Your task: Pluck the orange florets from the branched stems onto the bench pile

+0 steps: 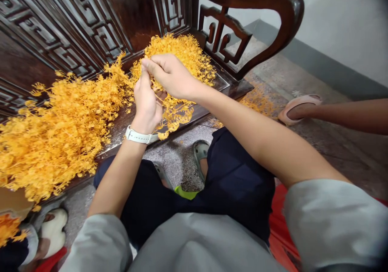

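Observation:
My left hand (147, 102), with a white watch band (140, 136) on the wrist, is closed around a bunch of orange plastic sprigs (174, 116) that hangs below it over the bench edge. My right hand (169, 74) is just above and beside it, fingers pinched together on the top of the same bunch, thumb and fingertips meeting the left hand's fingertips. A large heap of the same orange sprigs (60, 122) covers the dark carved wooden bench (209, 106) to the left, and a smaller mound (182, 51) lies behind my hands.
The bench's carved back (85, 21) and curved armrest (273, 9) rise behind the heaps. Another person's leg with a pink slipper (298, 106) reaches in from the right. A white shoe (51, 229) sits at lower left. Loose sprigs (257, 100) lie on the speckled floor.

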Demonstrator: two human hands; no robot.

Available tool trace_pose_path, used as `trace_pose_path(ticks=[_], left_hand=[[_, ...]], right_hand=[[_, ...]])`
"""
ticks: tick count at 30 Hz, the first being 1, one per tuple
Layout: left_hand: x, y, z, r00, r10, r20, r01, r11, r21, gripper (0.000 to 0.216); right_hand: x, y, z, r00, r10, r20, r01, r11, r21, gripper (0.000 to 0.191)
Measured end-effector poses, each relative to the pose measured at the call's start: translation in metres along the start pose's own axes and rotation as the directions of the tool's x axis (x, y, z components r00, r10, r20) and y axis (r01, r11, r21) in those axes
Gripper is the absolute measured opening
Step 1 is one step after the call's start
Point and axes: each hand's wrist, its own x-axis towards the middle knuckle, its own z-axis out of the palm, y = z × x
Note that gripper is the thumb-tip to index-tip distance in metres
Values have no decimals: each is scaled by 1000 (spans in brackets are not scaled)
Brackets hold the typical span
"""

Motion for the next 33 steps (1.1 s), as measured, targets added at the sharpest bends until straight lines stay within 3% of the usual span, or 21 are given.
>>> trace_pose_path(ticks=[9, 14, 20, 28, 31, 33], left_hand=[[-2, 5, 3, 998, -12, -55, 11, 1000, -5, 59], [-4, 8, 2, 998, -61, 8, 61, 998, 4, 60], [-8, 16, -3, 983, -118, 138, 135, 983, -124, 66], [22, 34, -22, 994, -8, 106, 47, 927, -372, 68], [27, 39, -34, 990, 1, 142, 36, 966, -256, 70], [27, 39, -39, 989, -39, 143, 61, 986, -156, 71]], right_hand=[[0, -3, 3, 997, 81, 8, -81, 982, 172, 62], [-1, 4, 4, 970, 241, 16, -232, 913, 335, 63], [0, -2, -15, 928, 335, 163, -371, 792, 485, 63], [-8, -23, -17, 938, 298, 174, -344, 764, 546, 65], [-4, -17, -20, 929, 325, 176, -369, 783, 501, 58], [5, -1, -26, 919, 380, 102, -380, 790, 482, 52]])
